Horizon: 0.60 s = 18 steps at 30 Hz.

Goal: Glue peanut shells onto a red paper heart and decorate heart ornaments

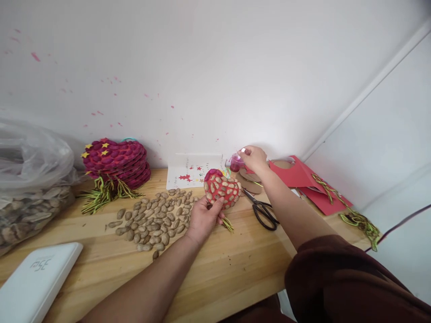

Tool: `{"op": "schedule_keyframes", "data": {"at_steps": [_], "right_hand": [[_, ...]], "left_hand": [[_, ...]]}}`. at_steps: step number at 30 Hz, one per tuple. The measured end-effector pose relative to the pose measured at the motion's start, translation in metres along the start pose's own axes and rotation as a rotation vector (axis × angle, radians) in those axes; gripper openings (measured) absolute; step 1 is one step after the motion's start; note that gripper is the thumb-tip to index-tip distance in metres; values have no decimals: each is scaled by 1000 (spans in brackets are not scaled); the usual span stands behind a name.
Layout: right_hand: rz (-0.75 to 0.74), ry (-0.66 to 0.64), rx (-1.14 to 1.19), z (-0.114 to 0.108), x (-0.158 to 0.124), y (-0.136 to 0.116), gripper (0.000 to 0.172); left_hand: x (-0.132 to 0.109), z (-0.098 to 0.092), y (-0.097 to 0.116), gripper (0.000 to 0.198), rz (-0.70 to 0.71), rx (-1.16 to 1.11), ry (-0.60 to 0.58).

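Observation:
My left hand (206, 220) grips the lower edge of a red heart-shaped peanut craft (221, 190). Peanuts cover its face; those at its upper left are painted magenta, and the others are plain tan. Green strings hang below it. Over a small clear cup of magenta paint (235, 162), the fingers of my right hand (254, 158) are pinched together; what they hold, if anything, I cannot make out. Black-handled scissors (264, 213) lie on the table just right of the craft. Loose peanuts (156, 220) are spread out left of my left hand.
Finished magenta peanut crafts (116, 161) with yellow stars are stacked at the back left. A plastic bag of peanuts (33, 202) and a white power bank (42, 278) stand at far left. A star-sticker sheet (173, 177), red card (303, 177) and green cord (362, 224) lie behind and right.

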State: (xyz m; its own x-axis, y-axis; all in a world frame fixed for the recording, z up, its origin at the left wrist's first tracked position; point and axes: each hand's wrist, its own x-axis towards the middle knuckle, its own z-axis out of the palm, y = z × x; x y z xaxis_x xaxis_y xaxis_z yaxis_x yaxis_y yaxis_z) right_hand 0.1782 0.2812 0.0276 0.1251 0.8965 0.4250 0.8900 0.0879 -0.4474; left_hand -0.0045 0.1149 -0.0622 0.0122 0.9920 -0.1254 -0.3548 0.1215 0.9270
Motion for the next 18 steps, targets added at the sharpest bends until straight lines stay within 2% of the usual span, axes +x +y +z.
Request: {"op": "schedule_keyframes", "data": {"at_steps": [6,11,14,18], "right_hand": [[-6,77,143,-6,-12,3,16],[-11,235,355,-26,-31,6,24],[-46,275,486,-42,-57,-3,33],[-112,191,848,-56,-105,-31,32]], "left_hand": [[0,-1,-2,46,13,20,3],[0,-2,-2,45,28,47,5],[-1,-1,-1,43,49,84,3],[-4,-2,-2,38,115,205,0]]}}
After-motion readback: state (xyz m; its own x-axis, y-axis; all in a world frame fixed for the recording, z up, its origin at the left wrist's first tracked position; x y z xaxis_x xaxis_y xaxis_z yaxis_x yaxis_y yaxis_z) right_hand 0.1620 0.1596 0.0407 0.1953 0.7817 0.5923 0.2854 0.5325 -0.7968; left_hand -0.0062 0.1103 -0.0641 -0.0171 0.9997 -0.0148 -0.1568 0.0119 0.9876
